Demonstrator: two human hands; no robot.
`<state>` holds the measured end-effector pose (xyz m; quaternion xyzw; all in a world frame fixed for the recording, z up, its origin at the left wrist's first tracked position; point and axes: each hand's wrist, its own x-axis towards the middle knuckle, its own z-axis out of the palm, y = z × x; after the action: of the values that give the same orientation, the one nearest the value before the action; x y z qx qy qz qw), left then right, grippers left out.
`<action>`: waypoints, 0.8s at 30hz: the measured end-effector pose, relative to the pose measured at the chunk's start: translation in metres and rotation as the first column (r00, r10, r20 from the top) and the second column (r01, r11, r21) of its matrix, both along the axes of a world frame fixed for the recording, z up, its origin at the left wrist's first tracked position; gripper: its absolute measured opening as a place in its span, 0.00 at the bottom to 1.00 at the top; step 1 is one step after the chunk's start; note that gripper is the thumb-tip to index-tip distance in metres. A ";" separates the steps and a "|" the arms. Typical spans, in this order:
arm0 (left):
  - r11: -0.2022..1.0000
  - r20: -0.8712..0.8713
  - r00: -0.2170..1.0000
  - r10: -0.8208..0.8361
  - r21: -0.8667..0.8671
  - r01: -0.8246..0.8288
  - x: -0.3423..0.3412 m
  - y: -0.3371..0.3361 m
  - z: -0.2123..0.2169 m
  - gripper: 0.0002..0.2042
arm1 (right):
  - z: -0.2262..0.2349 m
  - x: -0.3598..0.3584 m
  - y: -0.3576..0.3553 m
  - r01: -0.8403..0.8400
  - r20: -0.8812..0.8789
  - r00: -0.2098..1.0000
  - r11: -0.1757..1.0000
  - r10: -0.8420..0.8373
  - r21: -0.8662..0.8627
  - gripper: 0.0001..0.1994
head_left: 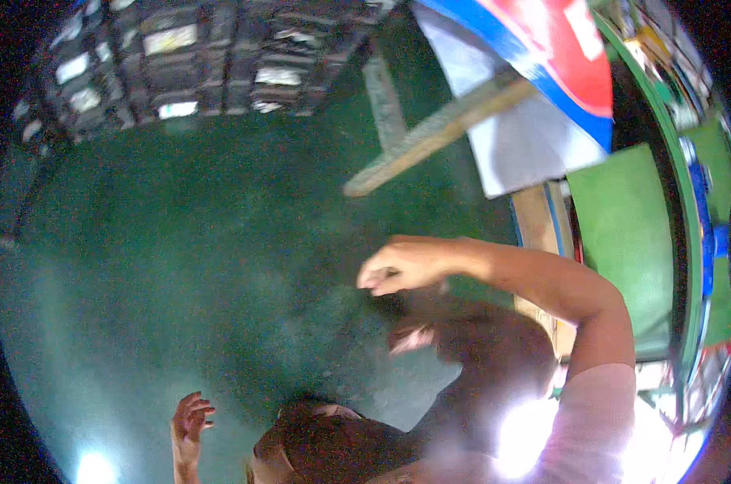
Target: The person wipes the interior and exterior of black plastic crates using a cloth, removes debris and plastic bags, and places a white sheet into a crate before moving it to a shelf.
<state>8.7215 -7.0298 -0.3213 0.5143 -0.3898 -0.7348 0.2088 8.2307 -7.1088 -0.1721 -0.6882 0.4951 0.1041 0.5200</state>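
Note:
My right hand (406, 264) hangs in front of my dark-trousered leg, its arm reaching in from the right. Its fingers curl inward, closed, and I see no object between them. At the lower left, my left hand (193, 415) is raised beside my body with bent fingers standing apart. It holds nothing and touches nothing. Beneath both hands lies the dark green floor (180, 266). My shoes (414, 339) show only in part, and motion blurs them.
Racks with dark bins (172, 60) line the far left. Ahead to the right, a red, blue and white panel (543, 56) stands by a beam-like leg (438, 137) that juts over the floor. A green-topped bench (624, 242) runs along the right, with cardboard (539, 218) beside it.

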 end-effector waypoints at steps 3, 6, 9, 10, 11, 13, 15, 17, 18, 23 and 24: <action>0.985 0.038 0.995 -0.092 -0.142 0.096 -0.015 -0.034 0.018 0.25 | 0.012 -0.101 0.087 0.178 -0.348 0.924 0.984 -0.158 0.027 0.16; 0.952 0.035 0.990 -0.136 -0.271 0.141 -0.042 -0.058 0.047 0.25 | 0.011 -0.202 0.149 0.130 -0.694 0.718 0.989 -0.042 0.075 0.17; 0.903 0.111 0.968 -0.226 -0.349 0.251 -0.074 -0.082 0.066 0.24 | 0.022 -0.271 0.164 0.347 -0.811 0.542 0.938 -0.218 -0.020 0.15; 0.862 0.168 0.944 -0.285 -0.385 0.329 -0.095 -0.091 0.071 0.22 | 0.020 -0.298 0.164 0.371 -0.834 0.495 0.927 -0.243 -0.051 0.15; 0.815 0.226 0.914 -0.336 -0.416 0.403 -0.120 -0.100 0.077 0.20 | 0.020 -0.334 0.155 0.371 -0.868 0.435 0.926 -0.240 -0.070 0.14; 0.544 0.461 0.691 -0.556 -0.426 0.723 -0.196 -0.075 0.147 0.18 | 0.009 -0.394 0.135 0.351 -0.849 0.413 0.918 -0.330 -0.186 0.14; 0.290 0.583 0.460 -0.670 -0.364 0.885 -0.280 -0.076 0.191 0.16 | 0.011 -0.440 0.106 0.367 -0.776 0.369 0.847 -0.512 -0.385 0.15; 0.152 0.607 0.324 -0.726 -0.318 0.936 -0.363 -0.068 0.216 0.16 | 0.028 -0.507 0.084 0.427 -0.615 0.308 0.683 -0.726 -0.592 0.18; 0.170 0.577 0.320 -0.752 -0.300 0.939 -0.402 -0.061 0.220 0.16 | 0.038 -0.547 0.081 0.489 -0.474 0.255 0.535 -0.843 -0.689 0.19; 0.291 0.530 0.445 -0.721 -0.351 0.890 -0.550 -0.022 0.188 0.16 | 0.044 -0.732 0.086 0.132 -0.372 -0.028 0.366 -0.928 -0.921 0.35; 0.305 0.537 0.492 -0.686 -0.401 0.864 -0.586 -0.018 0.184 0.17 | 0.043 -0.758 0.090 0.110 -0.407 -0.059 0.399 -0.912 -0.910 0.35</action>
<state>8.1355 -7.0478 -0.1375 0.2489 -0.8333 -0.4884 -0.0715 7.4728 -7.0186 -0.1294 -0.3133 0.9311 0.0743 -0.1714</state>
